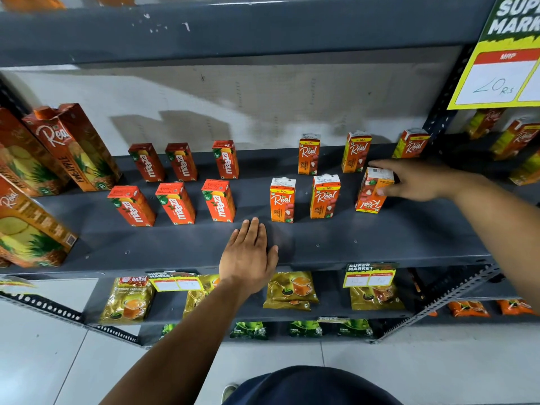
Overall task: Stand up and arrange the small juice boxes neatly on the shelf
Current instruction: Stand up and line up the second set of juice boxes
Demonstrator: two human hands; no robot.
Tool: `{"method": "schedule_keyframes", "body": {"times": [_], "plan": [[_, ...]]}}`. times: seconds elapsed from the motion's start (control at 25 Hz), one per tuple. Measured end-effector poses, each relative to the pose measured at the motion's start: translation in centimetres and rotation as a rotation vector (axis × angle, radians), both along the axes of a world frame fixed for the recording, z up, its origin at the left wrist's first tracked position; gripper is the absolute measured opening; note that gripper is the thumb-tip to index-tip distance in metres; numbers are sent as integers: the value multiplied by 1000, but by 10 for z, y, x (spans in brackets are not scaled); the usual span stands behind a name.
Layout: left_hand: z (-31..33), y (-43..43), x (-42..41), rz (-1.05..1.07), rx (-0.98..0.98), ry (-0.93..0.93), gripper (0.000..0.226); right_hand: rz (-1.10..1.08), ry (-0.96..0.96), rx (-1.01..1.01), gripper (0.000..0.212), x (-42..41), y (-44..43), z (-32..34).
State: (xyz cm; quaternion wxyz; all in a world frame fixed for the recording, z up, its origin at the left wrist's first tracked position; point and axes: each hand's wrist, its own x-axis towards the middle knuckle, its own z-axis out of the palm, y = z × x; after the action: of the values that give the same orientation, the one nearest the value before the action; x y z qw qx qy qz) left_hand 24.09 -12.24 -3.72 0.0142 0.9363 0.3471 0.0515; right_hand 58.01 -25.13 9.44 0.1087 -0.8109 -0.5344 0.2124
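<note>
On the grey shelf (321, 244) stand several small red Maaza juice boxes (175, 203) in two rows at the left. Several orange Real litchi boxes (283, 200) stand in two rows at the right. My right hand (418, 181) grips the front-right Real box (371, 191), which stands upside down on the shelf, its label inverted. My left hand (248, 255) lies flat on the shelf's front part, fingers together, holding nothing, just in front of the gap between the Maaza and Real groups.
Tall Real pineapple cartons (73, 147) lean at the shelf's left end. A yellow price sign (502, 71) hangs at the upper right. Gold tea packets (292, 290) and price tags (369, 276) fill the lower shelf. More cartons (514, 138) stand in the neighbouring bay.
</note>
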Motion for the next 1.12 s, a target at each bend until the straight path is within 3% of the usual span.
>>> {"method": "schedule_keyframes", "body": {"times": [0.16,0.28,0.48,0.6,0.68,0.76,0.8,0.88,0.96,1.12], "plan": [[0,0,1,2,4,11,80,-15,73,73,84,-5,-7,-7],[0,0,1,0,11,17,79,31,8,80,80,-7,-4,-5],[0,0,1,1,13,11,80,60,-144,44,53,-14,3,2],[-1,0,1,5,11,8,80,-108,-100,143,42,-9,-2,10],[-2,1,1,9,11,0,80,-370,104,469,38,-3,-11,9],[-3,1,1,10,12,-12,78,-640,563,882,35,-5,-23,-4],[-3,1,1,9,13,-16,77,-730,824,983,34,-8,-29,-15],[-4,2,1,4,14,-20,78,-745,1131,913,32,-16,-35,-40],[-4,2,1,4,13,-19,78,-703,1108,755,32,-26,-36,-59],[-4,2,1,11,19,-14,79,-700,713,710,34,-35,-26,-81]]}}
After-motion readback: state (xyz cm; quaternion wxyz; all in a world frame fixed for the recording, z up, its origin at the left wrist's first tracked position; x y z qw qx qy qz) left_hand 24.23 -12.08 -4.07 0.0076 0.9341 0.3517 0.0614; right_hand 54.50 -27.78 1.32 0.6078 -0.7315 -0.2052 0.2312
